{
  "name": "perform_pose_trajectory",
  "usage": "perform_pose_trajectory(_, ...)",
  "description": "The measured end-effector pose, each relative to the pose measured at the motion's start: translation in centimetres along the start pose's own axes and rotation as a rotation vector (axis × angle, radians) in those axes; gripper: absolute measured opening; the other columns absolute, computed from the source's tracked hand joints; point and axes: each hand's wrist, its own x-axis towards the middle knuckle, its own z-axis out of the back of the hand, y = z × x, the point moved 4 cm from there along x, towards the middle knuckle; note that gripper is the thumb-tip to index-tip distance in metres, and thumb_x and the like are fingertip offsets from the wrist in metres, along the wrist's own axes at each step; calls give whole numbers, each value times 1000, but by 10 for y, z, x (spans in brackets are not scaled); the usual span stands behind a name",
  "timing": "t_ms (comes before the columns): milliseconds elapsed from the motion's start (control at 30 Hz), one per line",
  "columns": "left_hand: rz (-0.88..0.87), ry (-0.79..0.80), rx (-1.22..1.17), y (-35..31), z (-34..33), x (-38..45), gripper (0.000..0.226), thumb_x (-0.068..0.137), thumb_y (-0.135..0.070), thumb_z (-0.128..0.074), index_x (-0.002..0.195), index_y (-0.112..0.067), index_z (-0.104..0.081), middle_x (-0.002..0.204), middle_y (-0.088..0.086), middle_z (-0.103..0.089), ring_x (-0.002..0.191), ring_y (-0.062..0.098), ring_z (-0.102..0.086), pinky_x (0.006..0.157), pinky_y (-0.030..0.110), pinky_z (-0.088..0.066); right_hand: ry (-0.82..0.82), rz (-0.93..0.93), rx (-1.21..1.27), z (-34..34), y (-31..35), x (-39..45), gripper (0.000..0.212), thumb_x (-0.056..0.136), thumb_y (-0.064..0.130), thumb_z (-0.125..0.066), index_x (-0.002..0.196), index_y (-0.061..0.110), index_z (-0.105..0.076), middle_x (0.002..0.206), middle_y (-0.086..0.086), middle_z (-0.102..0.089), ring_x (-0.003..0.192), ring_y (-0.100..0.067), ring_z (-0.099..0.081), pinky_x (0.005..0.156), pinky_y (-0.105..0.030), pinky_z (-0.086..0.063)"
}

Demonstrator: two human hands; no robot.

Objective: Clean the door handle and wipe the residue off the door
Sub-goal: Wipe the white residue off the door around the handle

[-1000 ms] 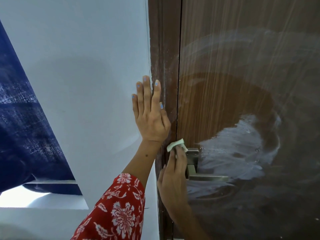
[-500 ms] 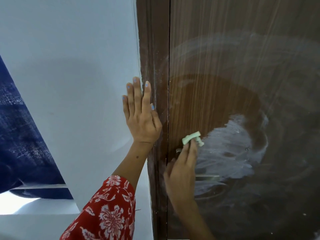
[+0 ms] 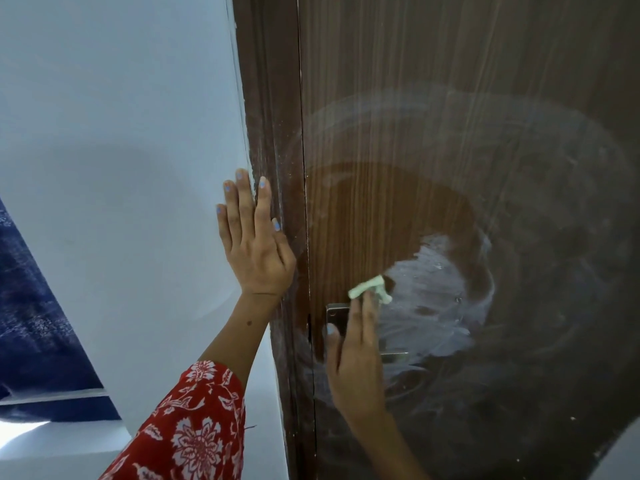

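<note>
A brown wooden door fills the right half of the view, smeared with white residue in swirls to the right of the handle. The metal door handle is mostly hidden behind my right hand. That hand presses a small pale green cloth against the door with straight fingers, just above the handle at the left edge of the thick white patch. My left hand lies flat, fingers straight, against the white wall and the door frame.
The white wall takes up the left half. A dark blue fabric hangs at the far left. A pale surface shows at the bottom right corner.
My right hand has carried the cloth from the handle plate up and to the right, onto the door beside the white patch. My left hand has stayed flat on the wall.
</note>
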Motion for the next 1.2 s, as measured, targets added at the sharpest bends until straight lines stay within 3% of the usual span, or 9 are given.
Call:
perform_pose_trajectory(167,-10,-2,11,0,1,0,50,97,-17,-29,146,-11,-29,153,19,-29,144,34,-20,119,45,-13,-144,50,10,29,-18,31,45,95,14,-42,138,1,-37,150,-10,-27,136,-22,-26,102,-22,-36)
perform_pose_trajectory(233,-7,-4,11,0,0,-1,49,98,-18,-28,146,-11,-28,153,19,-29,144,34,-20,119,44,-12,-251,4,28,43,-34,36,40,87,-5,-55,126,-4,-50,139,-15,-44,127,-27,-44,103,-31,-40)
perform_pose_trajectory(400,-2,-13,5,0,-1,-1,49,97,-16,-30,145,-10,-31,153,19,-30,145,33,-20,119,46,-14,-248,162,-6,47,-19,47,23,75,-5,-70,98,-2,-68,103,-17,-68,98,-26,-64,95,-26,-43)
perform_pose_trajectory(467,-3,-12,8,0,0,0,49,97,-17,-30,146,-11,-30,152,19,-30,145,33,-20,119,45,-14,-274,149,43,58,-20,59,18,77,-5,-68,95,-2,-69,97,-15,-69,91,-24,-65,92,-17,-41)
perform_pose_trajectory(633,3,-4,6,0,-1,0,49,97,-17,-30,145,-10,-31,152,20,-30,145,32,-19,119,45,-13,-480,-43,240,84,-36,73,17,87,4,-60,104,6,-64,98,-4,-65,90,-13,-59,81,-23,-50)
perform_pose_trajectory(800,-4,-9,17,1,-1,-1,51,95,-15,-33,146,-11,-29,153,20,-30,145,33,-20,119,45,-13,-215,112,92,60,-36,50,20,82,0,-64,102,2,-68,101,-15,-65,93,-25,-61,84,-30,-52)
perform_pose_trajectory(933,-7,-16,21,-1,-1,-1,50,96,-16,-33,146,-10,-31,152,20,-31,144,33,-20,119,45,-14,-456,-154,186,84,-66,60,17,85,5,-63,101,7,-68,98,-9,-64,89,-21,-60,77,-36,-53)
perform_pose_trajectory(1133,-12,-29,32,0,0,-1,50,94,-13,-36,145,-9,-32,152,21,-31,144,32,-19,119,44,-13,-325,85,180,75,-40,74,16,85,0,-62,99,4,-67,99,-8,-60,88,-14,-57,81,-6,-43)
perform_pose_trajectory(1200,-14,-38,39,0,0,-2,51,94,-12,-38,144,-8,-33,152,20,-31,145,32,-19,120,44,-13,-425,12,229,86,-51,80,15,86,2,-61,100,4,-68,98,-6,-59,87,-13,-57,78,-5,-44)
